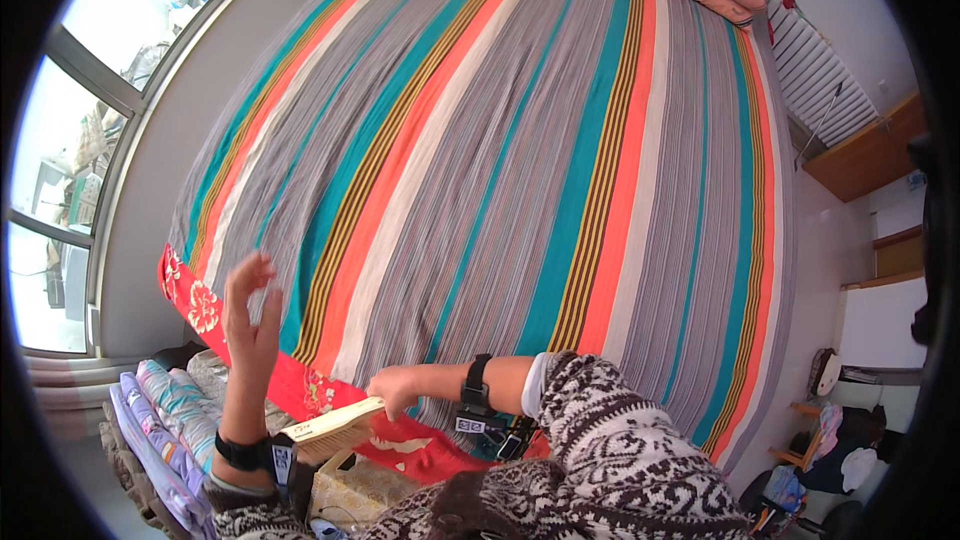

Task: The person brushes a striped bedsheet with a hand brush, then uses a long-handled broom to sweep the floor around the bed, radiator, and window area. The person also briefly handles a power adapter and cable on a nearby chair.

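Patterned sweater (pixel 640 440) fills five o'clock, closest to my lens. At seven, the right hand (pixel 397 388) is closed round one end of a pale brush (pixel 330 422), bristles toward six, near red floral cloth (pixel 300 390). I see the left hand (pixel 254 318) raised at half past eight, fingers loose, gripping nothing. Striped bedspread (pixel 500 190) runs from centre to twelve; folded bedding (pixel 165 430) sits at eight.

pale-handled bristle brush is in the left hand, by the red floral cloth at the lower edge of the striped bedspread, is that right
It's the wrong hand: the head view shows the pale-handled bristle brush in the right hand, by the red floral cloth at the lower edge of the striped bedspread.
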`<control>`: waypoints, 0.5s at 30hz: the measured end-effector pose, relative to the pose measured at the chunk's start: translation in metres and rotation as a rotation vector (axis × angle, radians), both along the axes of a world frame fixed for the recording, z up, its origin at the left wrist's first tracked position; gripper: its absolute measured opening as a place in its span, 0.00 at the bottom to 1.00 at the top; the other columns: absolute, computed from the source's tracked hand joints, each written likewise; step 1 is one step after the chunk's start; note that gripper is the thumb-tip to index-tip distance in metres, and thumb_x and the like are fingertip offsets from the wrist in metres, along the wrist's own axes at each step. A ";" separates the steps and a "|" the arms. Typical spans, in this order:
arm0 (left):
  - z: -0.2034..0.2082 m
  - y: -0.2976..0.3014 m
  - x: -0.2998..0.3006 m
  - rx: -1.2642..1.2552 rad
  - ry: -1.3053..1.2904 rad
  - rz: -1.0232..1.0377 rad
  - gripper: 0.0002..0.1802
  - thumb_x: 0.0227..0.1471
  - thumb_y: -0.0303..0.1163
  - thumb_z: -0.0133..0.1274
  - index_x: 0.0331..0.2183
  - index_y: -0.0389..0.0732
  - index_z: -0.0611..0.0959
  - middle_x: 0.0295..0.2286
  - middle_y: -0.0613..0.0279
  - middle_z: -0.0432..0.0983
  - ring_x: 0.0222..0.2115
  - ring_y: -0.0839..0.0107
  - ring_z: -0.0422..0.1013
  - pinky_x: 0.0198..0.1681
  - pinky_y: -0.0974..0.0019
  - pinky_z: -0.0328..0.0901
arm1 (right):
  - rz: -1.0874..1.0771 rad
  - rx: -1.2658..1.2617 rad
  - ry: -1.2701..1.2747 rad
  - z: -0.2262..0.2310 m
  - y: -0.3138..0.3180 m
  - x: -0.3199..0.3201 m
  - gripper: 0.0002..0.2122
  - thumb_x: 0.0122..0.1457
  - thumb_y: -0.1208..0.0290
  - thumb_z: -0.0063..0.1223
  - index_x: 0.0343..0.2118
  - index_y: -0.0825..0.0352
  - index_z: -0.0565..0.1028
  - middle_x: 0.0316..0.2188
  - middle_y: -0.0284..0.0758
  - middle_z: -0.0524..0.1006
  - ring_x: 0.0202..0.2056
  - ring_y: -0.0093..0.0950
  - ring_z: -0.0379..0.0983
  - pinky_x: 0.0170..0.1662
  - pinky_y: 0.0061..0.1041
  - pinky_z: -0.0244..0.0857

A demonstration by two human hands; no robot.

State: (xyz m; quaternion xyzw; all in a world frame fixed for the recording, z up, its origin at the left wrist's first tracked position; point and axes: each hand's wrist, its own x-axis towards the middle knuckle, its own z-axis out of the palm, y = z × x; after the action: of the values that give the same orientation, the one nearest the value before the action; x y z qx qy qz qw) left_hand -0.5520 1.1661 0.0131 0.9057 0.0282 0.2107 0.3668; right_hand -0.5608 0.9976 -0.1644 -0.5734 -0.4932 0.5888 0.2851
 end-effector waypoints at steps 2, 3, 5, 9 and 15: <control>0.012 0.005 0.004 0.181 -0.100 -0.045 0.28 0.45 0.14 0.47 0.50 0.36 0.67 0.47 0.54 0.66 0.46 0.65 0.66 0.47 0.64 0.60 | -0.131 0.141 -0.111 0.013 -0.014 0.003 0.14 0.36 0.65 0.61 0.25 0.68 0.75 0.18 0.37 0.76 0.20 0.31 0.74 0.22 0.30 0.67; 0.011 0.001 0.002 0.225 -0.088 0.016 0.29 0.45 0.14 0.46 0.52 0.37 0.65 0.49 0.54 0.64 0.48 0.64 0.64 0.49 0.63 0.59 | -0.248 0.229 -0.206 0.012 -0.030 0.014 0.15 0.37 0.62 0.61 0.25 0.68 0.75 0.19 0.36 0.76 0.22 0.31 0.74 0.24 0.30 0.67; -0.008 -0.017 -0.003 0.064 -0.216 0.075 0.31 0.46 0.15 0.47 0.53 0.37 0.63 0.51 0.53 0.62 0.51 0.63 0.61 0.51 0.62 0.56 | -0.797 0.122 0.052 -0.002 -0.092 0.037 0.17 0.43 0.56 0.59 0.28 0.66 0.76 0.19 0.35 0.74 0.21 0.27 0.71 0.25 0.28 0.65; -0.103 -0.083 -0.016 -0.002 0.113 0.224 0.38 0.44 0.26 0.56 0.55 0.31 0.58 0.55 0.43 0.53 0.57 0.50 0.50 0.60 0.60 0.44 | -1.708 0.042 -0.001 -0.045 -0.264 0.058 0.11 0.55 0.62 0.50 0.31 0.65 0.77 0.16 0.26 0.69 0.16 0.17 0.63 0.18 0.20 0.57; -0.215 -0.101 -0.140 0.488 0.753 0.073 0.46 0.42 0.57 0.53 0.58 0.48 0.56 0.60 0.56 0.42 0.61 0.54 0.39 0.51 0.29 0.46 | -2.499 -0.408 -0.240 -0.058 -0.568 -0.204 0.17 0.55 0.63 0.46 0.45 0.66 0.70 0.26 0.38 0.71 0.29 0.33 0.70 0.30 0.38 0.68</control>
State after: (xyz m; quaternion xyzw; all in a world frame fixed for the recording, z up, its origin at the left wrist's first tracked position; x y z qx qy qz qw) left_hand -0.6917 1.0656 -0.2023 0.9776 0.1413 -0.1204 0.0988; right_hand -0.7650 0.4291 -0.2228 -0.7287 0.4577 -0.0702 0.5045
